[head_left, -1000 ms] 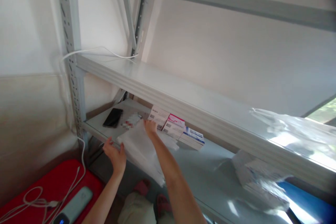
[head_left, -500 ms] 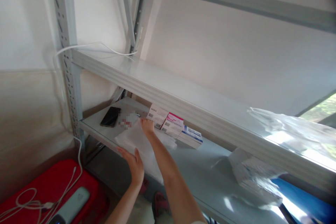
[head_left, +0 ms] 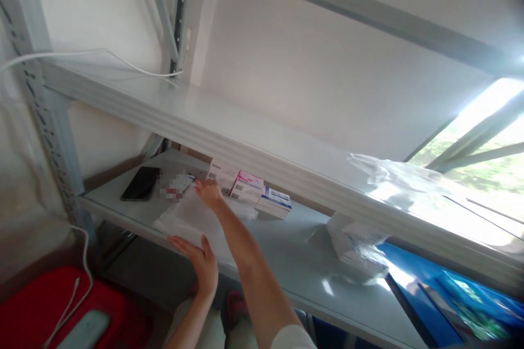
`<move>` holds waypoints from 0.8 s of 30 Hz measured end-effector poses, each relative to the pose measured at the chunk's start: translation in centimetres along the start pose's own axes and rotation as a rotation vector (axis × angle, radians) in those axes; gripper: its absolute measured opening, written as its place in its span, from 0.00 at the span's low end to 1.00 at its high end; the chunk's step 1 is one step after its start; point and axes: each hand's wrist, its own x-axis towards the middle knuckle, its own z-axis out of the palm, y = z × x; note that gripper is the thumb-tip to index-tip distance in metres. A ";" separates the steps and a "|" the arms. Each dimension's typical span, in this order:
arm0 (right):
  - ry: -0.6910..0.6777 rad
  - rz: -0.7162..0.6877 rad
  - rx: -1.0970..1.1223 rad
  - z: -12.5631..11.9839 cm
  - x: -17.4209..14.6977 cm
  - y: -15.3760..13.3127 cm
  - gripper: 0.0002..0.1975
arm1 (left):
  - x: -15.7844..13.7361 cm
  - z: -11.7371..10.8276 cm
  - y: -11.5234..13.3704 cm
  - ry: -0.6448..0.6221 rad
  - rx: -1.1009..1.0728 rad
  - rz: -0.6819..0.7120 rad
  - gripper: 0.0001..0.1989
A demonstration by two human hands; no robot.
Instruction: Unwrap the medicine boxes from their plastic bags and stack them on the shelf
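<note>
A translucent plastic bag (head_left: pixel 190 218) lies flattened on the lower grey shelf. My right hand (head_left: pixel 209 193) reaches across to the bag's far edge, its fingers curled down onto the plastic. My left hand (head_left: pixel 200 264) rests against the near side of the bag at the shelf's front edge, fingers stretched and thumb apart. Just beyond my right hand stand a white box (head_left: pixel 223 174), a pink-and-white box (head_left: pixel 248 187) and a blue-and-white box (head_left: pixel 274 202) in a row. A small packet, partly blurred out, sits left of my right hand.
A black phone (head_left: pixel 141 183) lies at the shelf's left end. Farther right are a plastic-wrapped package (head_left: pixel 356 248) and blue packaging (head_left: pixel 434 283). The upper shelf beam (head_left: pixel 245 155) crosses above my hands. A red case (head_left: pixel 102 305) is below left.
The view has swung to the right, so the shelf and its contents appear farther left, and more window and blue packaging show. Both hands stay at the bag with little change.
</note>
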 end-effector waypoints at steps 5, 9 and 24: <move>0.223 0.054 0.101 -2.1 -0.7 -1.7 0.22 | 1.4 -2.6 2.6 0.076 0.069 0.192 0.38; 0.246 0.221 0.271 -1.1 -1.5 -3.5 0.24 | 6.1 -3.0 3.4 -0.261 0.098 0.470 0.26; -0.088 0.256 0.483 4.0 -2.0 -4.4 0.28 | 12.1 -1.3 -5.1 -0.376 0.619 0.620 0.29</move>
